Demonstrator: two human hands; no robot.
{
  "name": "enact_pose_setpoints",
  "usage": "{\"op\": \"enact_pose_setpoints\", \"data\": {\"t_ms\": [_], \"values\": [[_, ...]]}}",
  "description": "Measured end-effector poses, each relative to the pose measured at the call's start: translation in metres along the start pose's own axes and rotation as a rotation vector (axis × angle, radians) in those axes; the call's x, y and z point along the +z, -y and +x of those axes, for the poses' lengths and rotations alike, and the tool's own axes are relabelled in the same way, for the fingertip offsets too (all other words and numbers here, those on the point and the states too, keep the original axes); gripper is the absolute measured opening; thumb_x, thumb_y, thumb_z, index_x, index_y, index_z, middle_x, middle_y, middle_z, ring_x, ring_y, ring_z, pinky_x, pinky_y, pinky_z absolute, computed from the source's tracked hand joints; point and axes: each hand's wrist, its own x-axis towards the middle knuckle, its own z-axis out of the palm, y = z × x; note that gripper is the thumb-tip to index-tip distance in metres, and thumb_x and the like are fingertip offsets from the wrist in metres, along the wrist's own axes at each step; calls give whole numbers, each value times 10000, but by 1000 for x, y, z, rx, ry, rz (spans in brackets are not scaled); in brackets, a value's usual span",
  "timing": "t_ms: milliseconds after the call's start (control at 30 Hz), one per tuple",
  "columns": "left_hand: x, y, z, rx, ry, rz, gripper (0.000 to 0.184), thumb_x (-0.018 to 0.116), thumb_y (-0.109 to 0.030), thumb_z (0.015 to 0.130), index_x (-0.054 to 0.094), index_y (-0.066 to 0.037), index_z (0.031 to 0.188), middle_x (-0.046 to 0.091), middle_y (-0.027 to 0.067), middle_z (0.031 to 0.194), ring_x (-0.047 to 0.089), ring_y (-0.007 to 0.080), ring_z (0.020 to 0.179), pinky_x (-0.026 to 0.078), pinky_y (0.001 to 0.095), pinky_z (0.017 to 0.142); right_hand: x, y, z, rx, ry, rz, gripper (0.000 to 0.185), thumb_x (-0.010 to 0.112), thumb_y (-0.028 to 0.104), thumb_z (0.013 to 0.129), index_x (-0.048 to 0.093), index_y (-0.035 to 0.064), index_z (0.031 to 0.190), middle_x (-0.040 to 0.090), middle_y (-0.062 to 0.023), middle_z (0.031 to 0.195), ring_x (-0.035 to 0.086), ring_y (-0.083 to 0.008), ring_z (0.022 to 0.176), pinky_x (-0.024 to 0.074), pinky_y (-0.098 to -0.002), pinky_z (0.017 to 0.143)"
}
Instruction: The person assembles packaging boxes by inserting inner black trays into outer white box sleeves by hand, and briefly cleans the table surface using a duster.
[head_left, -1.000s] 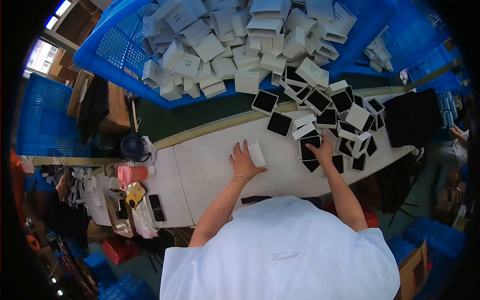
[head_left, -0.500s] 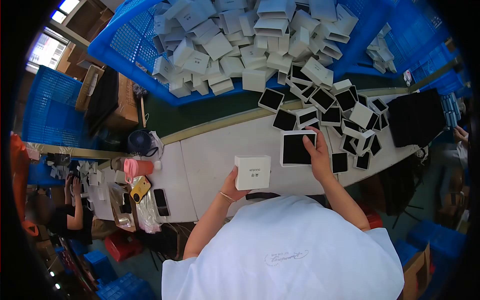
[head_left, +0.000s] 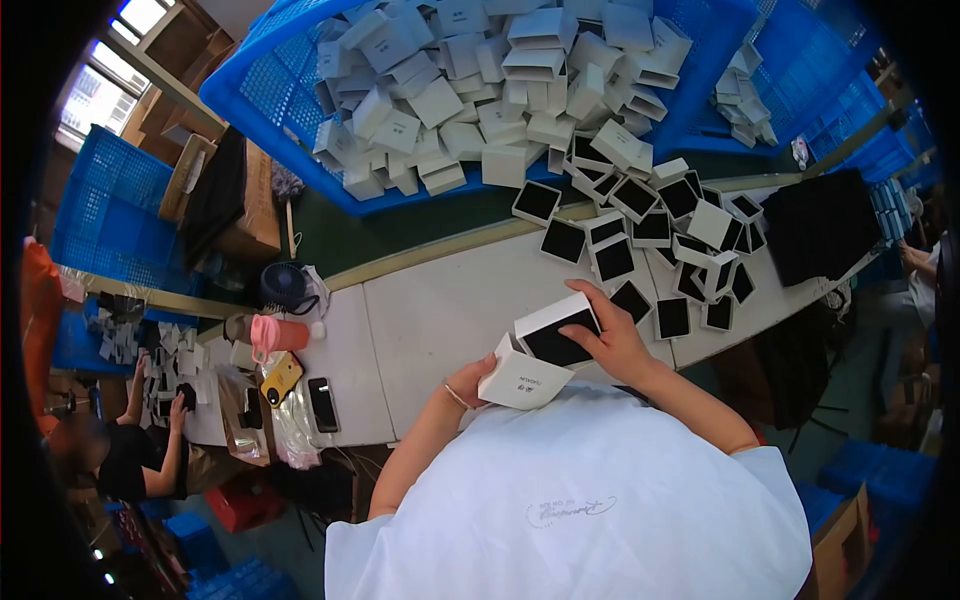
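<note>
My left hand (head_left: 473, 380) is closed around the left side of a white printed box sleeve (head_left: 527, 384), tilted just in front of my shirt. Between the thumb and fingers of my right hand (head_left: 615, 345) is a white box tray with a black insert (head_left: 556, 338). The tray's lower edge meets the sleeve's open end; how far it reaches inside is hidden. Several more white trays with black inserts (head_left: 613, 258) lie in a loose pile on the table, beyond my right hand.
A blue crate (head_left: 270, 150) heaped with white box sleeves (head_left: 440, 102) stands behind the table (head_left: 420, 300). Black cloth (head_left: 822, 228) lies on the right. At left are a pink cup (head_left: 275, 338), a phone (head_left: 322, 404) and a small fan (head_left: 286, 287). Another person (head_left: 140, 455) works far left.
My right hand has brought the tray down and left to the sleeve. My left hand has tilted the sleeve, turning its open end towards the tray.
</note>
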Motion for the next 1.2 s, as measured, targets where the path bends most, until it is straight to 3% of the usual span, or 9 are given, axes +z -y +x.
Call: {"op": "enact_pose_setpoints", "data": {"t_ms": [67,167,533,600,933,1033,1100,1133,1200], "values": [[-4,-3,6,-164,-60,161,797,638,-529,783,392,-19,1343,500,165,1297,498,277,1190,410,386,988,-10,11,-5,66,145,-45,561,668,138,838,409,101,1335,608,-120,984,583,-176,866,461,-285,801],[-4,-7,15,-192,135,157,810,649,-523,777,390,-3,1342,506,175,1287,506,272,1179,412,377,985,-21,24,-5,21,161,-132,598,682,122,818,403,102,1347,611,-144,1004,596,-244,866,471,-306,794],[10,0,29,-287,126,159,864,697,-499,744,355,2,1360,485,178,1300,501,259,1177,405,364,988,-42,43,-23,71,215,-271,596,657,75,819,389,81,1351,601,-176,1076,591,-341,891,483,-346,783],[20,-3,34,-285,147,168,879,703,-493,741,339,6,1367,482,175,1299,498,253,1175,404,356,986,-47,47,-24,-57,188,-341,570,640,105,839,376,78,1344,586,-180,1020,592,-342,819,487,-373,712],[45,-1,48,-295,73,269,922,782,-438,646,371,45,1316,511,143,1216,499,204,1115,411,306,941,-78,56,-23,66,362,-421,588,639,54,813,375,57,1338,587,-188,1079,593,-361,917,497,-387,769],[70,-2,60,-283,58,286,907,781,-421,640,384,44,1310,517,136,1200,507,201,1093,411,296,929,-96,49,-20,32,430,-470,604,640,64,814,354,61,1346,577,-186,1095,596,-353,916,502,-380,764],[79,0,69,-263,89,277,894,779,-411,640,391,40,1307,523,132,1191,512,203,1083,408,296,929,-109,45,-16,-131,441,-538,526,581,154,876,345,45,1332,563,-142,990,594,-320,731,497,-388,627],[81,4,74,-255,42,277,885,775,-407,641,398,37,1307,528,129,1184,516,202,1077,410,295,924,-117,45,-13,-128,444,-537,526,581,154,876,345,45,1332,563,-142,990,594,-320,731,497,-388,627],[88,11,85,-247,-5,268,876,771,-403,641,404,33,1306,532,125,1177,520,200,1071,413,294,919,-133,44,-10,42,618,-552,661,620,266,856,280,27,1370,531,-180,1140,596,-345,884,504,-392,741]]}}
